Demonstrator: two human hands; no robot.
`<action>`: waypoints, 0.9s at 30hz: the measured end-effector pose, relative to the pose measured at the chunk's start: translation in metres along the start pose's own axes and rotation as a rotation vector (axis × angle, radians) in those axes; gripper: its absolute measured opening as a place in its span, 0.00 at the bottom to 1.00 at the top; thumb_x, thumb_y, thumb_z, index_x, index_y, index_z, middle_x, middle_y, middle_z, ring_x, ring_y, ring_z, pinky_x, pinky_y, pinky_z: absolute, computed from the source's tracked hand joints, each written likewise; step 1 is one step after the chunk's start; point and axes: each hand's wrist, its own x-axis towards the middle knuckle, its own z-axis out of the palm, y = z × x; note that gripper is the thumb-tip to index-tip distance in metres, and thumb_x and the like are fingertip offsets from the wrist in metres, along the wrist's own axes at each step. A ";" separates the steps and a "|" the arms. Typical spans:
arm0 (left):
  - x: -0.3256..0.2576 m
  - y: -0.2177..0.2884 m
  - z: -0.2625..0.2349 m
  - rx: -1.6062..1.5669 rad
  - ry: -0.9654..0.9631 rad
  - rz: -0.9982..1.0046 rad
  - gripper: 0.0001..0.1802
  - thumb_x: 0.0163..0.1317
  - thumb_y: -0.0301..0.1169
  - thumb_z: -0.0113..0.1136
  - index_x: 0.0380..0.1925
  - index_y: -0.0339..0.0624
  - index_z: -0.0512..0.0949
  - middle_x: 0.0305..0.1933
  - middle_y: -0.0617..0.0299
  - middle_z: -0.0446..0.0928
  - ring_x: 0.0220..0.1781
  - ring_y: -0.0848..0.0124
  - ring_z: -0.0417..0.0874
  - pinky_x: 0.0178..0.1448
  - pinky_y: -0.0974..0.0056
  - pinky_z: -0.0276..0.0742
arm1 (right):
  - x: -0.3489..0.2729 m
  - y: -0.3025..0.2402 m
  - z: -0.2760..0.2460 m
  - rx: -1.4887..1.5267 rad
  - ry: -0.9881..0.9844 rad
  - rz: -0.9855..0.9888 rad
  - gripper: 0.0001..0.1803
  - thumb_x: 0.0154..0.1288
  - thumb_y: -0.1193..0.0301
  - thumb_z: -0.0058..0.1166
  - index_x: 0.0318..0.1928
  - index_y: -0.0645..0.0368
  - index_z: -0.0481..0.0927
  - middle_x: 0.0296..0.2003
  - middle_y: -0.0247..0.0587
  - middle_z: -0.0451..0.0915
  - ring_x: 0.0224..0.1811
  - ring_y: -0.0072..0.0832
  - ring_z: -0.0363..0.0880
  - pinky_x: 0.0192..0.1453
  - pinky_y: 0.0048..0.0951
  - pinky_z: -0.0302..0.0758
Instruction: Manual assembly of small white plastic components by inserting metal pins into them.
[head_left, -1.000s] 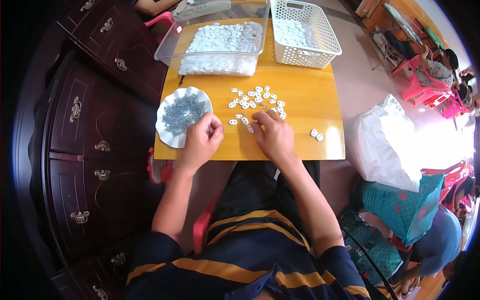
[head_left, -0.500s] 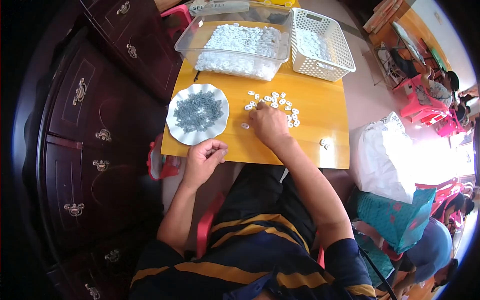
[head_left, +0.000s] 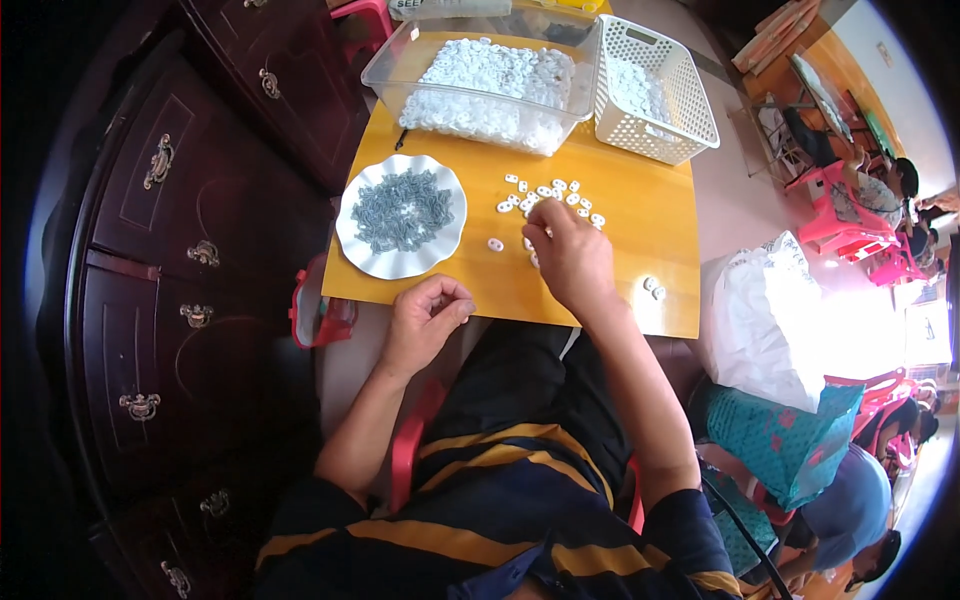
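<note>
Since half a second ago, our right hand (head_left: 575,258) has drawn back toward us and farther right of the fluted plate (head_left: 395,266), while our left hand (head_left: 425,318) has shifted only slightly. Leftmost, on that plate, lie the small grey pieces (head_left: 385,225); they look thin and light, and we judge them best lifted singly by the fingertips, since they overlap. Just nearer to us than the plate, our left fingers curl toward the thumb, where a pale speck shows; we cannot tell if it is something pinched. Beyond the plate and to its right stands a clear bin (head_left: 390,82) of white bits. Right of the plate lies a lone piece (head_left: 496,244), then the scattered white pieces (head_left: 545,192), each rounded with two dark spots. They look stiff, light and perhaps slick, so we would grip them across their opposite edges. Our right hand is over their near side, fingers bent and thumb close to the index; whether anything sits between, we cannot tell. Farthest right of the plate, two more pieces (head_left: 654,288) lie together.
</note>
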 end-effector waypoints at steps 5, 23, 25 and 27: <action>0.003 -0.002 0.019 -0.080 -0.094 -0.059 0.04 0.67 0.19 0.64 0.40 0.36 0.80 0.34 0.66 0.81 0.33 0.81 0.80 0.40 0.74 0.78 | -0.056 0.023 -0.012 0.494 0.137 0.188 0.06 0.77 0.73 0.51 0.41 0.63 0.72 0.28 0.35 0.76 0.27 0.19 0.75 0.33 0.22 0.73; 0.001 -0.005 0.124 0.070 -0.268 -0.083 0.03 0.63 0.20 0.68 0.35 0.36 0.82 0.28 0.72 0.79 0.28 0.86 0.75 0.33 0.75 0.74 | -0.172 0.066 -0.007 1.493 0.187 0.681 0.05 0.75 0.75 0.57 0.48 0.55 0.77 0.42 0.36 0.83 0.36 0.19 0.82 0.44 0.21 0.80; 0.003 -0.005 0.127 0.070 -0.281 -0.093 0.03 0.64 0.20 0.68 0.36 0.36 0.82 0.29 0.72 0.79 0.28 0.86 0.75 0.33 0.76 0.74 | -0.174 0.067 -0.005 1.508 0.173 0.740 0.05 0.76 0.76 0.56 0.48 0.57 0.79 0.43 0.37 0.83 0.37 0.20 0.82 0.45 0.22 0.80; 0.004 -0.005 0.131 0.066 -0.294 -0.103 0.03 0.64 0.20 0.68 0.36 0.36 0.82 0.29 0.72 0.79 0.28 0.86 0.75 0.34 0.76 0.74 | -0.173 0.065 -0.011 1.522 0.165 0.748 0.06 0.76 0.76 0.55 0.49 0.58 0.79 0.43 0.37 0.83 0.38 0.20 0.82 0.46 0.23 0.80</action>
